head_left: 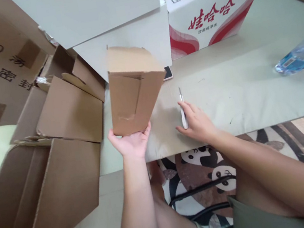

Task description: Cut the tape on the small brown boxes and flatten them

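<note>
My left hand holds a small brown cardboard box from below, thumb and fingers on either side of its lower end. The box is tilted up above the table, and a strip of clear tape shows near its bottom. To the right, my right hand rests at the table with its thumb and fingers round a white utility knife. The knife's thin tip points away from me. Behind the small box, the corner of a dark, phone-like object shows; the rest is hidden.
A large open carton stands at the left, flaps spread beside the table edge. White boxes and a red-and-white water carton stand at the back of the cloth-covered table. A plastic bottle lies at the right.
</note>
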A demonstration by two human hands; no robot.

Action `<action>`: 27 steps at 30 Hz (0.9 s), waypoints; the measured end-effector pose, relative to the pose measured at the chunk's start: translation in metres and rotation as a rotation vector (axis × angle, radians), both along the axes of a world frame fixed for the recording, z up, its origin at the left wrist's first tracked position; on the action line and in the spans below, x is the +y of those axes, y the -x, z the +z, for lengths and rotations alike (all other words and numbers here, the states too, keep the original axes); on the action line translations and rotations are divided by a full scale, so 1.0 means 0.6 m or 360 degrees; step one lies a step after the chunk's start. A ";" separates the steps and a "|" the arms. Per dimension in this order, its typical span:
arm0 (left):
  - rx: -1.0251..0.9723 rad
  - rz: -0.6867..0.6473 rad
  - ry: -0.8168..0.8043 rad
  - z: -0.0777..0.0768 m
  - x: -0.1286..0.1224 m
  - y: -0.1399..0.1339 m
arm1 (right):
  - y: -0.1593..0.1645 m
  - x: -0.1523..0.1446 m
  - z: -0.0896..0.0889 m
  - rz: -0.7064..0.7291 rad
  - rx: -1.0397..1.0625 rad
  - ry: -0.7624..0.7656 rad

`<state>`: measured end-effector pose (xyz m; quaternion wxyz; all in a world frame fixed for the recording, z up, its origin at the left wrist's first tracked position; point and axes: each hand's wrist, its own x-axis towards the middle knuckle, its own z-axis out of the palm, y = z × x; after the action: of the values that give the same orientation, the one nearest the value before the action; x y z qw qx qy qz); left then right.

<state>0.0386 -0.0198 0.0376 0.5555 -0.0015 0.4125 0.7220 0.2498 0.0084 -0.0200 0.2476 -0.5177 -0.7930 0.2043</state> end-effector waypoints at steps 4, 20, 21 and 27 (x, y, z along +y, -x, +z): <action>0.0201 0.0057 0.0043 -0.001 -0.001 0.007 | -0.010 0.006 -0.010 -0.0083 -0.0363 0.0222; 0.0381 -0.0008 0.0287 -0.011 0.013 0.006 | -0.017 0.005 0.014 -0.0167 0.0745 -0.0012; 0.0371 -0.0005 0.0282 -0.012 0.013 0.007 | -0.017 0.005 0.015 -0.0153 0.0760 -0.0012; 0.0471 -0.0004 0.0315 -0.010 0.009 0.010 | -0.016 0.003 0.023 -0.0105 0.0804 0.0005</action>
<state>0.0329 -0.0142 0.0316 0.4867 0.0506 0.5587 0.6696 0.2593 0.0101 -0.0064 0.4437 -0.4762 -0.6884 0.3201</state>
